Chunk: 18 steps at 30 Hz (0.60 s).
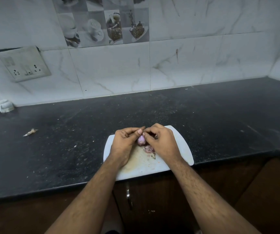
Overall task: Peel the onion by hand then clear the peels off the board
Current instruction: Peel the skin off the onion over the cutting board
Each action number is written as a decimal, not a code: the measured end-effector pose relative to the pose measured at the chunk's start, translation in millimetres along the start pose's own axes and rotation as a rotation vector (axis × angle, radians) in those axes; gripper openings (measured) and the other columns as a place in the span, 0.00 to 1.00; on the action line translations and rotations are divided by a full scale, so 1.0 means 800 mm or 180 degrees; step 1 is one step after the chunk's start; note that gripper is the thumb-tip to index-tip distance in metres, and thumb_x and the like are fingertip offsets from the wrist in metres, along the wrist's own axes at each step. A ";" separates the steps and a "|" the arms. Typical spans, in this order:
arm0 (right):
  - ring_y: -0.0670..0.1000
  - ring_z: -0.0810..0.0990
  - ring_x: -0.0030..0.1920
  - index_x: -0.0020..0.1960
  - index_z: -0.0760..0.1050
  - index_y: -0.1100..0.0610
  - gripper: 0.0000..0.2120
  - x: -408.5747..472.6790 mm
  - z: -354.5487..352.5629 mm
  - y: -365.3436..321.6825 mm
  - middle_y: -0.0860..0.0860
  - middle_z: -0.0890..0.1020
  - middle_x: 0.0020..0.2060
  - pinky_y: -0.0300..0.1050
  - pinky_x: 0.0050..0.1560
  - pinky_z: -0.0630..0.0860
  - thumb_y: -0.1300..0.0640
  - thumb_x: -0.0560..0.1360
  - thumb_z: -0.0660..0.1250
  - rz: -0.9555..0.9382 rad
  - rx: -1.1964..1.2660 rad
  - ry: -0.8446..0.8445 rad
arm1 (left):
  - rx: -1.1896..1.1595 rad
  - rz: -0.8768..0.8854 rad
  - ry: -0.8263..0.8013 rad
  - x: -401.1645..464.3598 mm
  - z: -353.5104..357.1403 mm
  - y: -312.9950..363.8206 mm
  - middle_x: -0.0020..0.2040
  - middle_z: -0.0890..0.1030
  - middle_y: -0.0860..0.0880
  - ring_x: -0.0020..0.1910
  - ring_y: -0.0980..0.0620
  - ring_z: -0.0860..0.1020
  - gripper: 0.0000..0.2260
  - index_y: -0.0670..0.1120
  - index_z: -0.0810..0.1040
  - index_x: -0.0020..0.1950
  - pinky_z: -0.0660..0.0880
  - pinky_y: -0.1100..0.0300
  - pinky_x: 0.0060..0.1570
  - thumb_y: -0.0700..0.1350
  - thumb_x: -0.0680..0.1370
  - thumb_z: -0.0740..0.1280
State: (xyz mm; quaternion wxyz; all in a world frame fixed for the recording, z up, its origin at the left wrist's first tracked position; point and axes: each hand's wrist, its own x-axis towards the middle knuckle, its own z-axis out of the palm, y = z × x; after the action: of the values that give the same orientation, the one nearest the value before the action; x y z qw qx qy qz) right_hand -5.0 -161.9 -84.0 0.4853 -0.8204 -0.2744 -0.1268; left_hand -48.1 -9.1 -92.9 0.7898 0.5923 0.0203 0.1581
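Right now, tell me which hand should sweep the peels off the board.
Probably the right hand: the peels lie just beside it on the cutting board. The left hand cradles the onion and can keep its grip.

A domestic kitchen is shown. It is indicated by a black speckled stone countertop (203, 115), backed by white marble-pattern wall tiles (186, 65) with a decorative panel of printed cups and food (102, 22), and by dark wooden cabinet doors (152, 208) fitted below. A wall-mounted socket plate (24, 65) and a white cutting board (179, 146) are also seen.
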 end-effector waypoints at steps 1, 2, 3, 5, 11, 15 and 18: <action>0.42 0.82 0.45 0.53 0.86 0.52 0.07 0.000 0.000 0.000 0.43 0.82 0.44 0.46 0.47 0.82 0.52 0.77 0.74 0.0010 0.0006 -0.0001 | 0.0003 0.0009 -0.0011 0.000 0.000 0.000 0.54 0.86 0.36 0.58 0.38 0.85 0.09 0.36 0.86 0.55 0.81 0.47 0.62 0.38 0.76 0.72; 0.42 0.82 0.44 0.52 0.86 0.52 0.06 0.000 0.000 0.000 0.43 0.82 0.43 0.46 0.46 0.82 0.53 0.76 0.74 0.0023 0.0012 0.0009 | 0.0008 0.0017 -0.0030 -0.001 0.001 0.001 0.54 0.86 0.36 0.58 0.38 0.85 0.10 0.36 0.86 0.56 0.81 0.47 0.62 0.38 0.76 0.72; 0.43 0.82 0.44 0.51 0.86 0.53 0.06 0.000 0.000 0.000 0.43 0.82 0.43 0.47 0.46 0.82 0.53 0.76 0.75 0.0038 0.0018 0.0029 | 0.0008 0.0029 -0.0054 -0.002 0.001 0.001 0.54 0.86 0.36 0.58 0.38 0.85 0.11 0.35 0.85 0.56 0.81 0.48 0.61 0.38 0.76 0.73; 0.44 0.82 0.42 0.49 0.86 0.53 0.04 0.001 0.000 0.001 0.44 0.82 0.42 0.47 0.45 0.82 0.54 0.75 0.75 0.0074 0.0024 0.0053 | -0.0009 0.0050 -0.0101 -0.002 0.001 0.002 0.54 0.86 0.35 0.57 0.38 0.85 0.12 0.35 0.85 0.56 0.82 0.50 0.59 0.38 0.75 0.72; 0.42 0.80 0.42 0.51 0.84 0.54 0.04 0.002 0.002 0.002 0.44 0.80 0.44 0.39 0.43 0.79 0.55 0.78 0.71 0.0153 -0.0121 0.0040 | -0.0005 0.0055 -0.0128 -0.001 0.001 0.000 0.54 0.86 0.35 0.57 0.38 0.85 0.09 0.34 0.85 0.57 0.81 0.49 0.60 0.37 0.80 0.69; 0.41 0.81 0.47 0.54 0.83 0.54 0.08 0.002 0.001 0.003 0.45 0.82 0.48 0.38 0.48 0.80 0.53 0.82 0.67 0.0156 0.0054 0.0025 | 0.0127 0.0064 -0.0065 0.001 0.000 -0.003 0.55 0.86 0.35 0.59 0.36 0.84 0.10 0.35 0.85 0.57 0.78 0.41 0.65 0.40 0.82 0.68; 0.42 0.81 0.48 0.55 0.83 0.52 0.08 0.002 0.001 0.002 0.43 0.82 0.48 0.36 0.48 0.79 0.50 0.79 0.71 0.0135 0.0104 -0.0146 | 0.0148 0.0054 -0.0044 0.001 -0.003 -0.003 0.55 0.85 0.33 0.60 0.32 0.83 0.11 0.35 0.85 0.58 0.77 0.38 0.65 0.41 0.82 0.68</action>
State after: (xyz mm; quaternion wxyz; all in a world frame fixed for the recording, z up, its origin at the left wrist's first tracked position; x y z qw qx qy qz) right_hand -2.9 -161.5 -84.7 0.4947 -0.8207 -0.2701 -0.0931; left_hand -47.4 -7.5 -95.7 0.7745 0.6118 0.0135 0.1601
